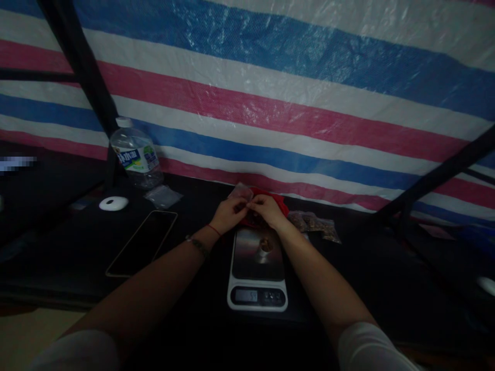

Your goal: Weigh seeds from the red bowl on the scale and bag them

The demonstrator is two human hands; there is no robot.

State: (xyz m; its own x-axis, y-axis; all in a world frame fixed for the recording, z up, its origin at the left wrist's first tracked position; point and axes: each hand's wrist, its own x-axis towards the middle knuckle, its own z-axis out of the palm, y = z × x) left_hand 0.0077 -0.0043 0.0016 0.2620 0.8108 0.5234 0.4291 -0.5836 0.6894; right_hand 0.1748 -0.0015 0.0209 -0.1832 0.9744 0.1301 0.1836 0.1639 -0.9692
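Note:
My left hand [229,214] and my right hand [266,208] meet beyond the scale, fingertips pinched together at the edge of a small clear plastic bag [240,190]. What the fingertips press is partly hidden. Behind and beneath them lies a red bag [281,202], its contents mostly covered by the hands. Between my forearms stands a white kitchen scale [258,299] with a metal plate and a lit display. A small cup [265,248] with brown pieces in it rests on that plate. Several filled clear bags [328,230] of brown bits lie to the right of my right hand.
To the left are a phone [143,245], a white oval case [113,203], an empty-looking clear bag [163,197] and a large plastic bottle [135,154]. A striped plastic sheet [270,108] closes off the back of the black table [363,273]. Dark frame bars slant at both sides.

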